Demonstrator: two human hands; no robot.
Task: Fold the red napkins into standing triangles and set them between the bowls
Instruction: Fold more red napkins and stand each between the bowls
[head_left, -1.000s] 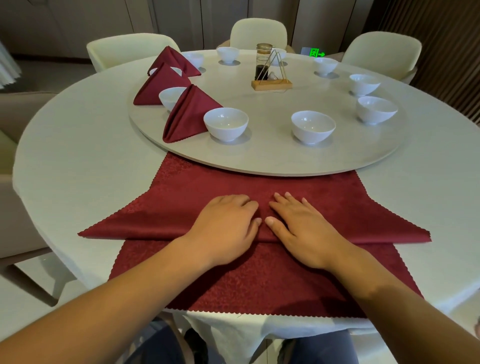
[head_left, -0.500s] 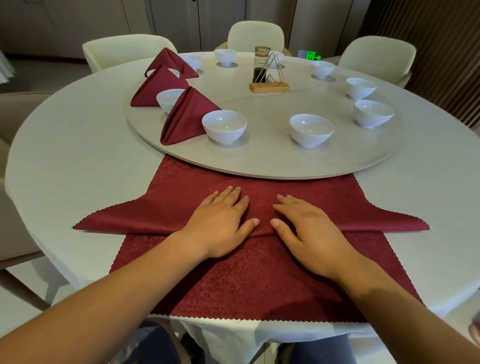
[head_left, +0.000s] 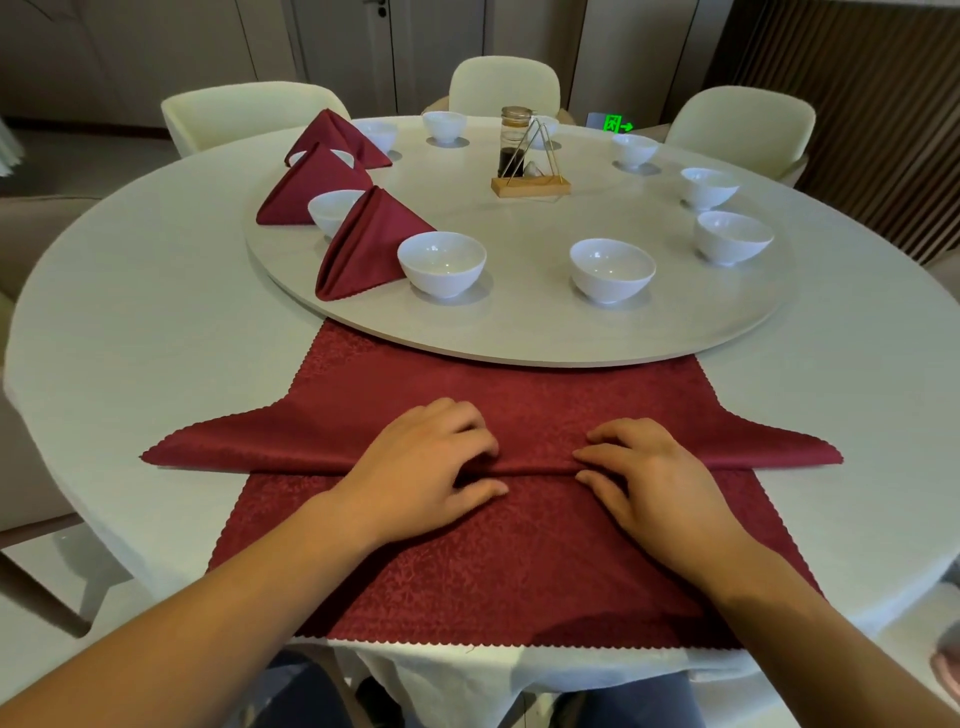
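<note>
Lying flat at the near edge of the round table (head_left: 156, 322), the red napkin (head_left: 519, 561) is reaching from the table's rim to just under the overhang of the turntable (head_left: 519, 338). Its upper layer is spreading into a point at each side. The left hand (head_left: 426, 467) and the right hand (head_left: 654, 483) are resting side by side, slightly apart, on the horizontal crease across the middle of the cloth. Each hand is curling its fingers over the far side of the crease while its thumb is pressing in from the near side, so both are pinching the raised fold. On the turntable, three standing napkin triangles (head_left: 363, 249) are sitting at the left, alternating with white bowls (head_left: 441, 262). Further bowls are ringing the right side. A dark sauce bottle (head_left: 513, 140) and a wooden stand (head_left: 530, 184) are standing near the centre.
</note>
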